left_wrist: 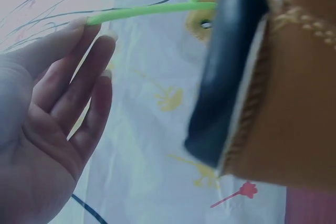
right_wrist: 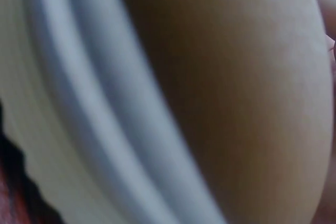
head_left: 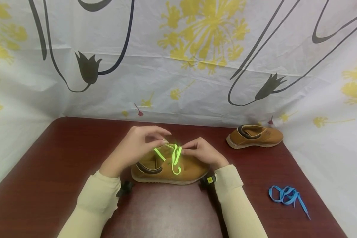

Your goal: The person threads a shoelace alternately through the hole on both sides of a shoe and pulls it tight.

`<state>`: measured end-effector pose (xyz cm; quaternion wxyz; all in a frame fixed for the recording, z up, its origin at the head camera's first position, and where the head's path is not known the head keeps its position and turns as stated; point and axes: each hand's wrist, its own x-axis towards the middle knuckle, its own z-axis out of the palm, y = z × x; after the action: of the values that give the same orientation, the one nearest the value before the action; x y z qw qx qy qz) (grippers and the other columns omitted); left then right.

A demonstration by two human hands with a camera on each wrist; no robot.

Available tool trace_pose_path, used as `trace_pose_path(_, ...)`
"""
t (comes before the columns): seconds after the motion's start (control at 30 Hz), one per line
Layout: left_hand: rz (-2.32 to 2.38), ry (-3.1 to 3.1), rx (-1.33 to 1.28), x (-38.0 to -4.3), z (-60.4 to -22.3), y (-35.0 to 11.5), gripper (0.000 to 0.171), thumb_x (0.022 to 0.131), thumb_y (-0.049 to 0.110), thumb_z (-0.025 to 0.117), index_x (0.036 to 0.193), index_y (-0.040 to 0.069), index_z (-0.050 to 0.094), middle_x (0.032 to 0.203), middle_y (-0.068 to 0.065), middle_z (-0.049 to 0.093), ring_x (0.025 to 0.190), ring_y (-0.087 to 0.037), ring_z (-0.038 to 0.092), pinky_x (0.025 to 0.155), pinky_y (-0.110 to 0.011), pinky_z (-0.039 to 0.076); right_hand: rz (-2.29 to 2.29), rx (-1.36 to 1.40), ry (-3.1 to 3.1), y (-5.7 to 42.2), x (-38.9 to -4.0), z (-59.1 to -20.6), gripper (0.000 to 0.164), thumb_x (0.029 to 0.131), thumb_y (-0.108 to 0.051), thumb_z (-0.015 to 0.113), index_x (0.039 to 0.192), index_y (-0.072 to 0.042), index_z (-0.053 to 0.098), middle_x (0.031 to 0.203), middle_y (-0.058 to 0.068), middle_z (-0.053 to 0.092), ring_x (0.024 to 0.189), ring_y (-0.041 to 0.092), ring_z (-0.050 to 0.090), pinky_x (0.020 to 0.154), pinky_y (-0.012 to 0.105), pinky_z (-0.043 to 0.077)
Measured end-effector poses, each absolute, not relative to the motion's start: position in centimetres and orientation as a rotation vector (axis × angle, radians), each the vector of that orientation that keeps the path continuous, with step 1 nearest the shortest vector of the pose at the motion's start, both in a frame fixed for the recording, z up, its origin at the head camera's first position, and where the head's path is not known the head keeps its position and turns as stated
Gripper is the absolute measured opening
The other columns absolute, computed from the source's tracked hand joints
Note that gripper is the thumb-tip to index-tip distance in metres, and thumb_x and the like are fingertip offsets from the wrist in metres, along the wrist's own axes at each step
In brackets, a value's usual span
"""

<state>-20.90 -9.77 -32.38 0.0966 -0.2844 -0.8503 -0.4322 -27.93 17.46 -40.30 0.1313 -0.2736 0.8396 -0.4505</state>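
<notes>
A tan shoe [head_left: 163, 173] lies on its sole with the toe to the right, a neon green shoelace [head_left: 175, 157] threaded at its eyelets. My left hand [head_left: 137, 145] pinches one end of the lace between thumb and index finger, above the shoe's opening. The left wrist view shows that stretch of lace [left_wrist: 152, 11] running taut from the fingertips to the eyelet flap, beside the dark collar [left_wrist: 226, 77]. Over the toe side, my right hand [head_left: 200, 150] pinches at the lace loops with thumb and index finger. The shoe's blurred side [right_wrist: 241, 98] hides most of that hand in the right wrist view.
A second tan shoe [head_left: 258, 137], with no lace showing, stands at the table's back right. A blue shoelace [head_left: 287, 195] lies loosely coiled at the right. A patterned white sheet [head_left: 178, 96] hangs behind and beside the dark red table [head_left: 53, 172].
</notes>
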Motion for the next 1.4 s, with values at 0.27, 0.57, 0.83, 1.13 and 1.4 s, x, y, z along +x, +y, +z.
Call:
trace_pose_path(0.27,-1.292,-2.563,-0.901,-20.1,-31.1,-10.7,0.052,0.09,0.014,0.077,0.138,0.028,0.061,0.086,0.013,0.076,0.087,-0.003,0.069,0.075,-0.027,0.049,-1.348,-0.767,2.422,17.3,-28.0,-40.5,0.016,0.092,-0.014,0.074,0.107,-0.011,0.081,0.099,0.006,0.08,0.087,0.003,0.068,0.075,0.022,0.055)
trace_pose_path(0.57,-1.375,-2.557,-1.013,-19.4,-30.5,-11.5,0.027,0.092,0.011,0.074,0.117,0.023,0.073,0.081,0.012,0.072,0.08,-0.005,0.069,0.081,-0.025,0.053,-1.339,-0.766,2.427,17.2,-28.0,-40.5,0.016,0.093,-0.016,0.073,0.107,-0.011,0.081,0.1,0.005,0.079,0.089,0.003,0.068,0.078,0.021,0.055)
trace_pose_path(0.83,-1.402,-2.522,-1.044,-18.5,-29.6,-12.3,0.025,0.093,0.008,0.072,0.113,0.022,0.074,0.081,0.011,0.073,0.08,-0.011,0.069,0.074,-0.024,0.053,-1.331,-0.745,2.441,17.3,-28.0,-40.5,0.017,0.093,-0.017,0.073,0.108,-0.013,0.08,0.102,0.005,0.079,0.091,0.005,0.069,0.079,0.023,0.055)
trace_pose_path(1.13,-1.312,-2.481,-1.117,-17.8,-28.8,-13.1,0.022,0.091,0.011,0.075,0.109,0.024,0.076,0.084,0.016,0.073,0.08,-0.004,0.066,0.071,-0.022,0.052,-1.342,-0.726,2.446,17.4,-28.1,-40.6,0.018,0.093,-0.018,0.074,0.108,-0.012,0.08,0.102,0.006,0.079,0.089,0.005,0.069,0.077,0.022,0.055)
trace_pose_path(1.4,-1.338,-2.455,-1.132,-17.7,-29.0,-13.5,0.022,0.088,0.006,0.077,0.104,0.021,0.077,0.093,0.01,0.078,0.082,-0.005,0.07,0.071,-0.022,0.057,-1.333,-0.727,2.444,17.2,-28.1,-40.6,0.017,0.093,-0.018,0.073,0.107,-0.013,0.081,0.101,0.006,0.079,0.089,0.007,0.069,0.076,0.023,0.055)
